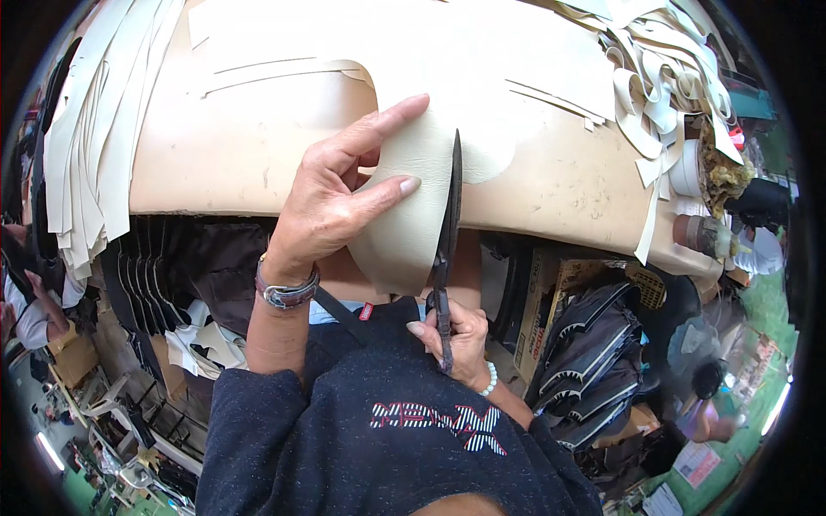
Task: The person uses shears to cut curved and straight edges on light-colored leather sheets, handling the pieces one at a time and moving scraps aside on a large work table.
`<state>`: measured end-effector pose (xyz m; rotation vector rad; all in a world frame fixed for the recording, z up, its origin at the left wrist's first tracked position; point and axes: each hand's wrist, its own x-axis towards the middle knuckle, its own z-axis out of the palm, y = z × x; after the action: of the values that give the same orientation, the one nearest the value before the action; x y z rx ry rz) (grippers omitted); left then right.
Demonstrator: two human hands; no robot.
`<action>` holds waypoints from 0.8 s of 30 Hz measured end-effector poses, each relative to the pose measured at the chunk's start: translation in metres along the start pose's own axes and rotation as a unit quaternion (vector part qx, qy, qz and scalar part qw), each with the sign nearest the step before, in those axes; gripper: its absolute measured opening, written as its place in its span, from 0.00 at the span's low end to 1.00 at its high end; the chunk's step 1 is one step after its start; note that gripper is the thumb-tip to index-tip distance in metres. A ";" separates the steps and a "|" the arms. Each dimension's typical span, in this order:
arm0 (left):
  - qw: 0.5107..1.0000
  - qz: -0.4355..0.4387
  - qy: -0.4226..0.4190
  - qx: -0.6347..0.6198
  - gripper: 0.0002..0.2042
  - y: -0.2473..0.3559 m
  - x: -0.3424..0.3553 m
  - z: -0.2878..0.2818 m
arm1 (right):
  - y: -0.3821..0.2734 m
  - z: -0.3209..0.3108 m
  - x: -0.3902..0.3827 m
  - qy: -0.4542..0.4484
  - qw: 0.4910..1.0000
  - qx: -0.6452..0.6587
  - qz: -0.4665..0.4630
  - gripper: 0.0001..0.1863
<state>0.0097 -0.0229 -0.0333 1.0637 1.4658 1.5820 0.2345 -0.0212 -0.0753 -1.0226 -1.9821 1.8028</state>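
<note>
"Where was the cream, leather-like sheet [403, 236]?"
"At the frame's centre, overhanging the tan desk [215, 163]; the left hand [320, 199] was clamped on its left edge."
"And the right hand [467, 340]?"
"Lower centre, closed around the handles of dark, long-bladed scissors [450, 211], blades along the sheet's right edge."

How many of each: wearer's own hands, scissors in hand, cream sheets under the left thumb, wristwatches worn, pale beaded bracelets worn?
Hands: 2 (left hand, right hand)
Scissors: 1
Cream sheet: 1
Wristwatch: 1
Beaded bracelet: 1
Total: 6
</note>
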 end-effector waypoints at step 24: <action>0.996 -0.061 -0.013 -0.063 0.21 0.007 0.000 0.007 | -0.010 -0.007 0.006 0.001 0.999 -0.016 -0.049 0.15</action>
<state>0.0164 -0.0206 -0.0258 0.9015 1.3675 1.5465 0.2313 -0.0120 -0.0663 -0.9177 -2.0283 1.7241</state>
